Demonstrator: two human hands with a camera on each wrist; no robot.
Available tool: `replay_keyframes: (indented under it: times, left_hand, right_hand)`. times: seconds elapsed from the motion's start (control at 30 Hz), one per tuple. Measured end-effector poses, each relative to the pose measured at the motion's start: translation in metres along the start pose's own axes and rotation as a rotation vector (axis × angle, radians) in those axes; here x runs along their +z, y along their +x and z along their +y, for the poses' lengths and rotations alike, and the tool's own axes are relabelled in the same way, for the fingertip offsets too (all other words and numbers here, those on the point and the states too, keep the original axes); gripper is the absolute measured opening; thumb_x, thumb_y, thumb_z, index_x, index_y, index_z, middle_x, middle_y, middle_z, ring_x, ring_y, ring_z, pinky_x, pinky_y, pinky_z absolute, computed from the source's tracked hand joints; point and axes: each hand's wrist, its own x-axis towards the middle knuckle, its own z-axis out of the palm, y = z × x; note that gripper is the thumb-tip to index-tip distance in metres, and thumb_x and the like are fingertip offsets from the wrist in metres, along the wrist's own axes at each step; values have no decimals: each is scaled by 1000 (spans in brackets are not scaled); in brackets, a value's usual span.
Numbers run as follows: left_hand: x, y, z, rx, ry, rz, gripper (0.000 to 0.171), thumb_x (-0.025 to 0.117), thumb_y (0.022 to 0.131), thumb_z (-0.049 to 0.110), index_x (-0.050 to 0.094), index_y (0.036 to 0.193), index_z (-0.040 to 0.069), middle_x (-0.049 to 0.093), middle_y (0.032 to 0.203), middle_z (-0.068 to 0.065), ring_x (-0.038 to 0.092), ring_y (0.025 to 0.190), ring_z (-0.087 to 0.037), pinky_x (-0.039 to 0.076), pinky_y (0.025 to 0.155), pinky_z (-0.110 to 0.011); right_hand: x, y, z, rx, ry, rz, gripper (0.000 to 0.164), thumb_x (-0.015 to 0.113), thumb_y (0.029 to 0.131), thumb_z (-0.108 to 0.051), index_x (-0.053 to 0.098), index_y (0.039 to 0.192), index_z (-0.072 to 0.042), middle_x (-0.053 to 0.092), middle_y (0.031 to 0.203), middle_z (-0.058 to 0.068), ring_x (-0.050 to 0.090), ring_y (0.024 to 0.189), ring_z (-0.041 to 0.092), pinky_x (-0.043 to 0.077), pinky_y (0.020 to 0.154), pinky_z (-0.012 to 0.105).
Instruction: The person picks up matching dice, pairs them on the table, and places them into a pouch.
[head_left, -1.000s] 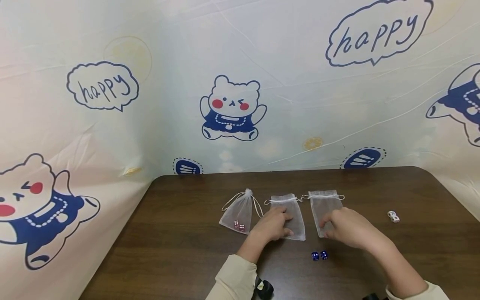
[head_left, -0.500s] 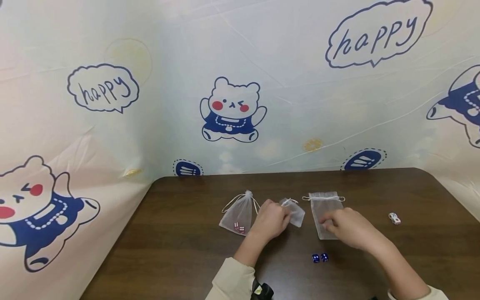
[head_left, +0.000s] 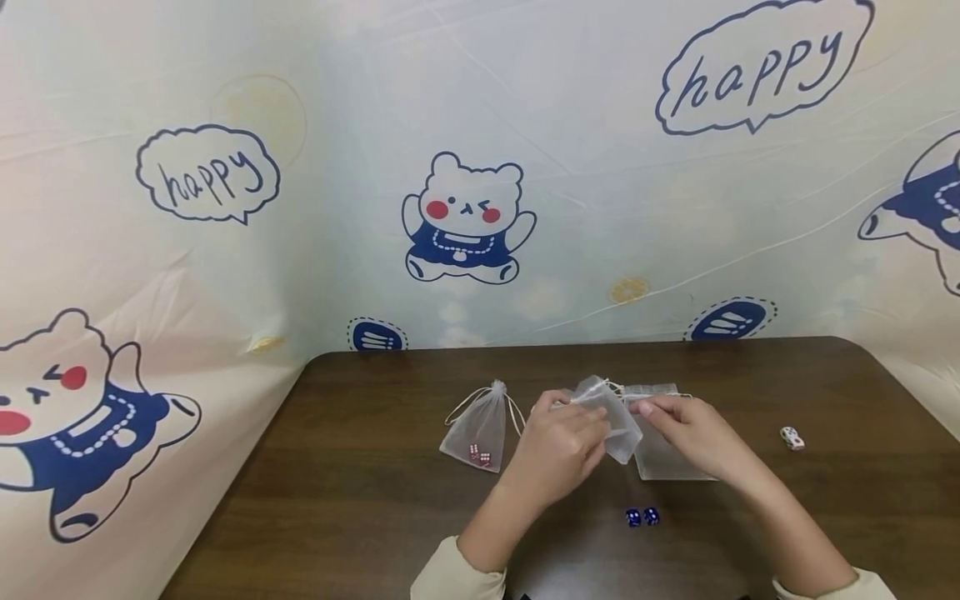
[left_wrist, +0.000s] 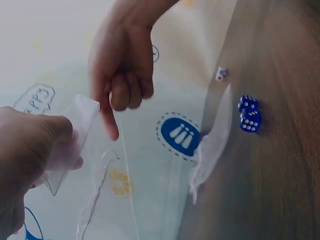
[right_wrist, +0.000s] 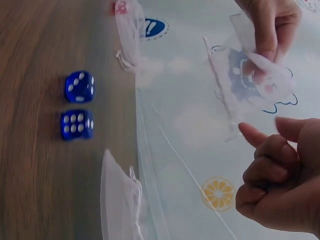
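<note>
My left hand [head_left: 558, 450] grips a sheer white drawstring pouch [head_left: 624, 440], lifted above the table and partly hidden by the fingers. Close to the pouch's right side is my right hand [head_left: 693, 429]. In the right wrist view its thumb and index finger are apart, the other fingers are curled, and nothing shows between them. Beneath the right hand a second sheer pouch [head_left: 663, 460] lies flat. Two blue dice [right_wrist: 77, 124] sit side by side on the table, nearer to me than the pouches.
A third pouch [head_left: 491, 417], gathered at its neck, lies to the left with two red dice [head_left: 480, 456] inside. White dice [head_left: 792, 438] are at the right of the brown table [head_left: 337, 500]. A printed cloth [head_left: 570, 208] hangs behind the far edge.
My left hand has picked the middle pouch up off the table and carried it right. My right hand has shifted slightly up, beside that pouch. The dice have not moved.
</note>
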Motion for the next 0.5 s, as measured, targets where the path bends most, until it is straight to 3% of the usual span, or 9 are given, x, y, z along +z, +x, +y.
replay_keyframes:
  times: [0.13,0.2,0.33,0.43,0.5]
  left_hand:
    - [-10,0,5,72,30,33,8,70,74,21,73,81,20,70,92,6,64,86,-5,42,85,-32]
    - [-14,1,7,101,39,41,10,70,74,21,73,83,20,70,93,7,63,87,-5,41,86,-34]
    - [-19,2,11,146,59,30,12,66,77,20,74,87,20,69,95,7,62,90,-4,40,88,-36]
    - [-20,1,14,164,73,19,14,63,80,20,74,88,21,69,96,8,62,90,-4,40,90,-37]
    - [-20,1,15,165,74,19,14,63,81,20,74,88,21,69,96,8,62,90,-4,40,90,-36]
  right_hand:
    - [0,3,-1,73,153,-68,38,47,98,-27,65,107,5,41,55,1,39,50,11,33,44,27]
    - [1,4,-1,98,219,-95,37,46,98,-28,66,98,3,30,52,-3,27,45,8,25,40,26]
    - [3,5,-2,133,292,-91,37,49,96,-29,64,84,3,27,52,-5,25,47,6,25,42,24]
    - [4,5,-3,148,327,-67,34,53,94,-25,67,88,6,49,61,-2,39,57,7,34,51,24]
    - [5,5,-4,154,324,-48,32,56,92,-24,68,94,6,62,77,4,49,71,10,41,61,27]
